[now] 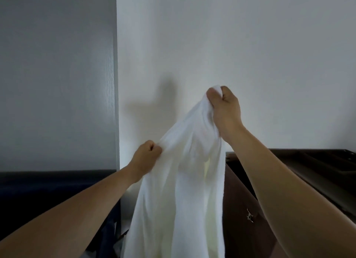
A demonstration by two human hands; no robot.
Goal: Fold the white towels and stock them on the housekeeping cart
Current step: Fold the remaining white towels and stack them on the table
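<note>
A white towel (pixel 179 190) hangs in front of me, held up against the wall and draping down past the bottom of the view. My right hand (pixel 225 109) grips its top corner high up, fingers curled round the cloth. Lower and to the left, my left hand (pixel 147 157) pinches the towel's left edge in a closed fist. The towel's lower end is out of sight.
A dark brown cart or cabinet (pixel 300 173) with a metal latch (pixel 249 216) stands at the right, under my right forearm. A dark navy piece of furniture (pixel 48 186) sits at the left. A white wall (pixel 231 45) and grey panel (pixel 57 74) are straight ahead.
</note>
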